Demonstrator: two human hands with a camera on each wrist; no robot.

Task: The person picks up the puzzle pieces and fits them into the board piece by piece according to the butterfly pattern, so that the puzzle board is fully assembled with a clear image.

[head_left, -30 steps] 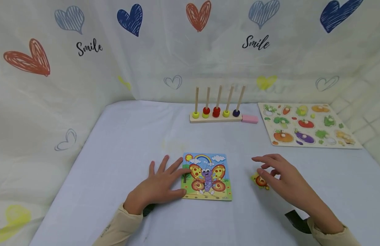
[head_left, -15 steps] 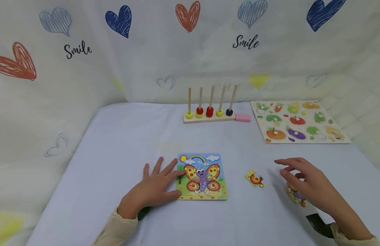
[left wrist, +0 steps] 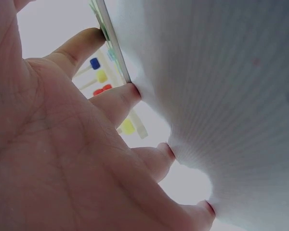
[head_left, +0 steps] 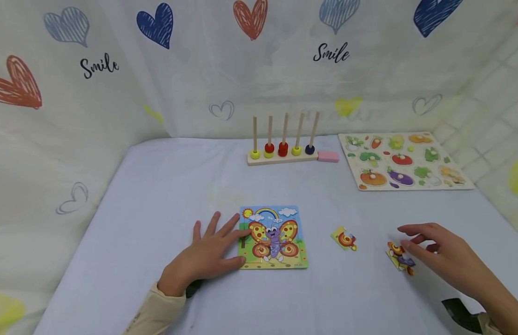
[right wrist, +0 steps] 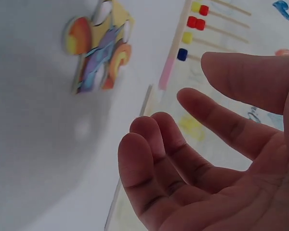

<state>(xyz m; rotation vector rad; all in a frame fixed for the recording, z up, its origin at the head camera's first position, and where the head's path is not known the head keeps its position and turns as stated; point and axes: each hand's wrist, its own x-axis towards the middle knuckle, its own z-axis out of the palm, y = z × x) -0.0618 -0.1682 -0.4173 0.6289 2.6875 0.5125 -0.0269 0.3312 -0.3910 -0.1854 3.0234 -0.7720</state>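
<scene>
A square butterfly jigsaw puzzle (head_left: 274, 237) lies on the white tablecloth in front of me. My left hand (head_left: 206, 255) is spread at its left side, with index finger and thumb touching the edge; its other fingertips press the cloth. To the right, a loose yellow, red and orange puzzle piece (head_left: 344, 238) lies alone. Farther right is another puzzle piece (head_left: 399, 258) with purple and orange parts. My right hand (head_left: 449, 253) hovers just beside that one, fingers loosely bent. In the right wrist view a gap shows between the fingers and that piece (right wrist: 103, 53).
At the back stands a wooden peg counter (head_left: 281, 159) with coloured beads and a pink end block (head_left: 327, 157). A vegetable peg board (head_left: 403, 160) lies at the back right. Behind the table hangs a heart-printed curtain (head_left: 191, 70).
My right hand has moved right, away from the yellow-red piece and over to the purple-orange piece, which it now uncovers more. The left hand stays at the puzzle. The head view has shifted slightly.
</scene>
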